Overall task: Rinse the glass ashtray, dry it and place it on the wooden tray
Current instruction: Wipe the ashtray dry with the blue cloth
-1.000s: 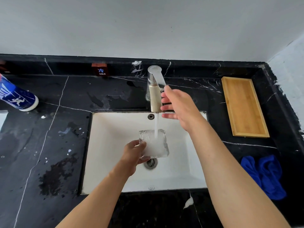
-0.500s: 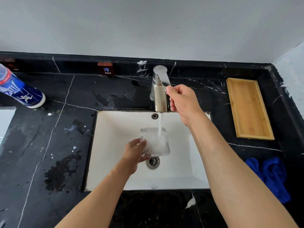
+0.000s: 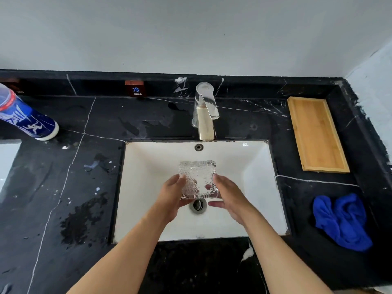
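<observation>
- Both hands, left hand [image 3: 169, 196] and right hand [image 3: 230, 198], are holding the glass ashtray [image 3: 197, 179] over the sink [image 3: 254, 166], fingers pinching its opposite sides.
- Wet, thick glass is likely handling heavy, slippery and fragile; gripping the side walls seems safest.

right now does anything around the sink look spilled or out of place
Wet patches and white flecks mark the black counter left of the sink, and the blue cloth lies crumpled on the right. Nothing looks damaged.
</observation>
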